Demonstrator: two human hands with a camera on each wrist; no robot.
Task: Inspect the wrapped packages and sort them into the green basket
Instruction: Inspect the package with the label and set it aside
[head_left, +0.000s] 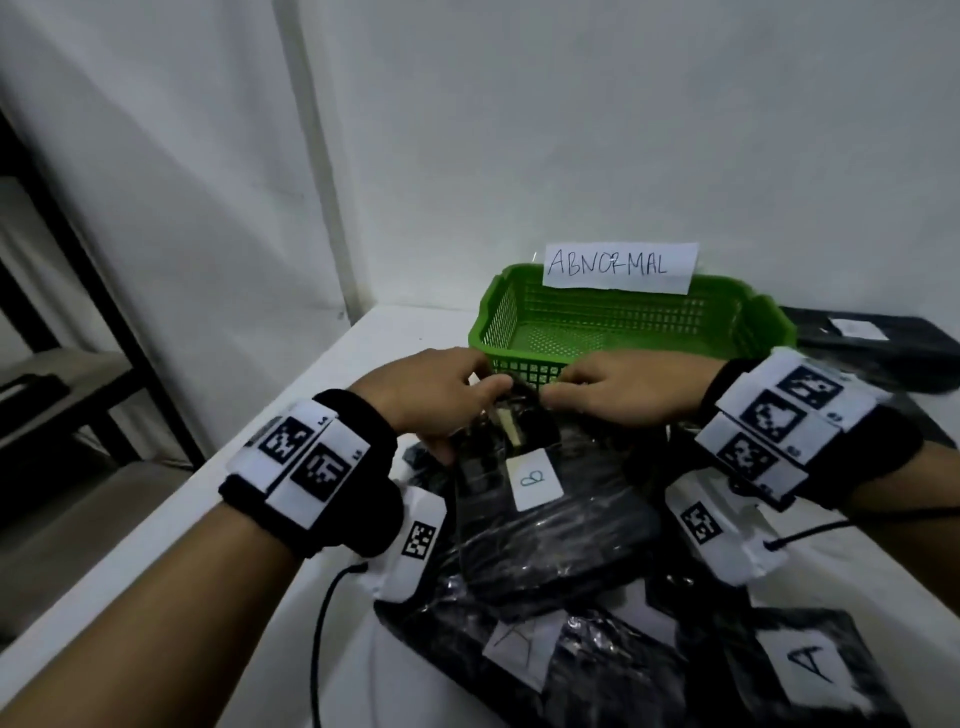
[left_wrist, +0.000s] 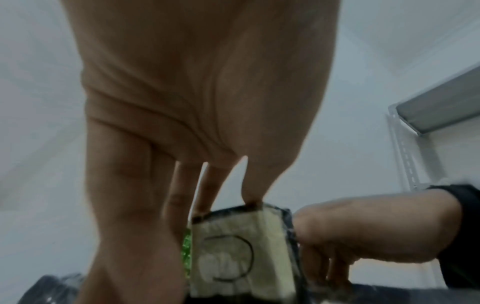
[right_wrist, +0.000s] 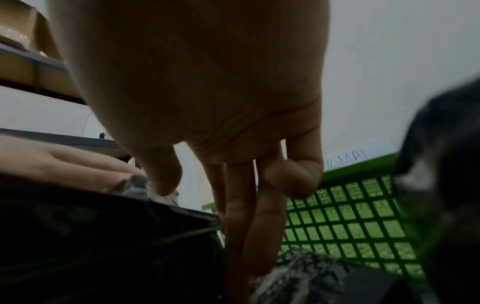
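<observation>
From above, the left hand (head_left: 436, 395) and right hand (head_left: 623, 392) are both pinching the far edge of a glossy black plastic-wrapped package (head_left: 540, 499) with a white paper label, just before the empty green lattice plastic basket (head_left: 613, 322). The left wrist view is showing the fingers (left_wrist: 249, 185) gripping its torn, pale corner. The right wrist view is showing the thumb (right_wrist: 161, 174) pressing the crinkled wrap.

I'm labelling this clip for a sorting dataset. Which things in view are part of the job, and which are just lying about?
Part of the job:
- held package, gripped by left hand and right hand
- green basket with ABNORMAL sign
- package labelled A

Lying about:
- dark shelf frame
- black cable
</observation>
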